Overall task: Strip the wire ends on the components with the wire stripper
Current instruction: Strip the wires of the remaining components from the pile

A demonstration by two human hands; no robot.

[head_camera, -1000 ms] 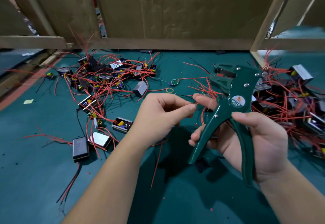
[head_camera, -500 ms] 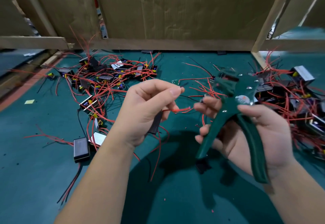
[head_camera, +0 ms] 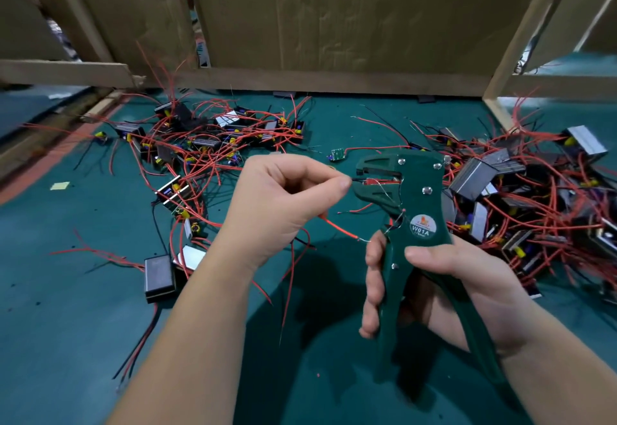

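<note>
Above green table (head_camera: 66, 324), left hand (head_camera: 283, 204) pinching wire (head_camera: 355, 178) entering wire stripper (head_camera: 414, 197), right hand (head_camera: 467, 291) gripping its handles.

This is a small electronics assembly workshop. A green-covered workbench (head_camera: 66, 334) carries wired components (head_camera: 207, 147) heaped at centre left and along the right edge. Cardboard sheets (head_camera: 334, 14) on rough wooden framing (head_camera: 522, 24) wall off the top of the frame.

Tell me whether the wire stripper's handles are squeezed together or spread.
Spread: the wire stripper shows its green handles forking apart inside the right hand.
</note>
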